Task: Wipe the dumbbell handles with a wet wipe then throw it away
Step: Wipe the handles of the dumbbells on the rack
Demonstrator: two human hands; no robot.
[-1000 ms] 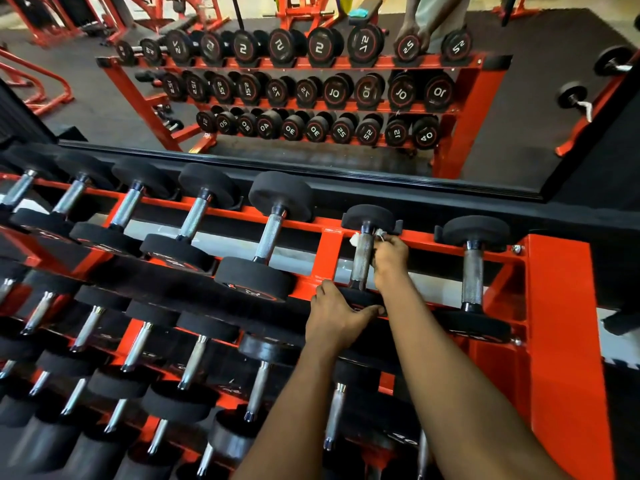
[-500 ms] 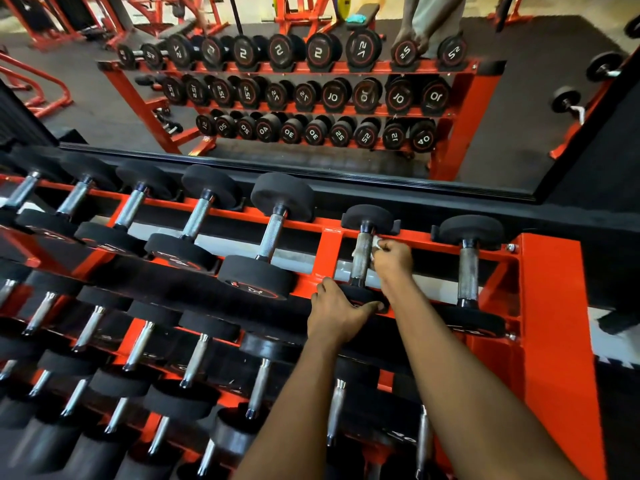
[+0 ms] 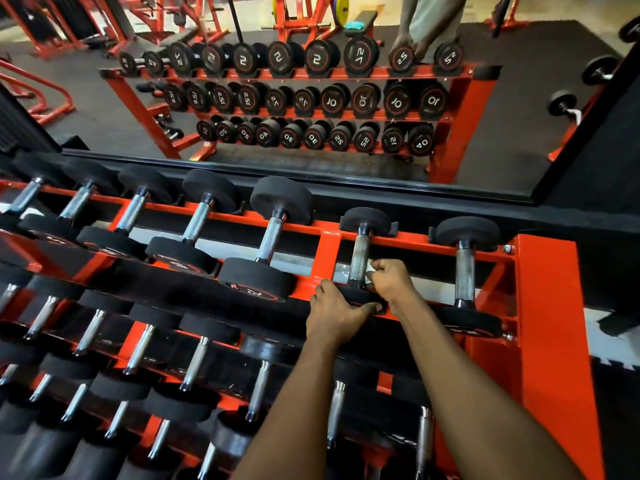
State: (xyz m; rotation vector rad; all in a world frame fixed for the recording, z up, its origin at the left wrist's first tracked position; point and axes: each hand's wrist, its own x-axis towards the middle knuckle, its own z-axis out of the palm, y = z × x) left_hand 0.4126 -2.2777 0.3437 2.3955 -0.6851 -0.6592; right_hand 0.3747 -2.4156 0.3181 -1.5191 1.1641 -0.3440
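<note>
A small dumbbell with a knurled steel handle (image 3: pixel 360 252) lies second from the right on the top shelf of the orange rack (image 3: pixel 547 306). My right hand (image 3: pixel 389 282) is curled round the lower end of that handle and pinches a white wet wipe (image 3: pixel 375 264), of which only a corner shows above the fingers. My left hand (image 3: pixel 337 315) grips the near black head (image 3: pixel 360 296) of the same dumbbell from the left.
Another small dumbbell (image 3: pixel 464 271) sits to the right, and several larger ones (image 3: pixel 273 237) line the shelf to the left. Two lower shelves hold more dumbbells (image 3: pixel 259 389). A wall mirror (image 3: pixel 519 150) behind the rack reflects the rack and a person (image 3: pixel 426 19).
My right hand has slid with the wipe down the handle from its upper end to its lower end. My left hand has stayed on the near head.
</note>
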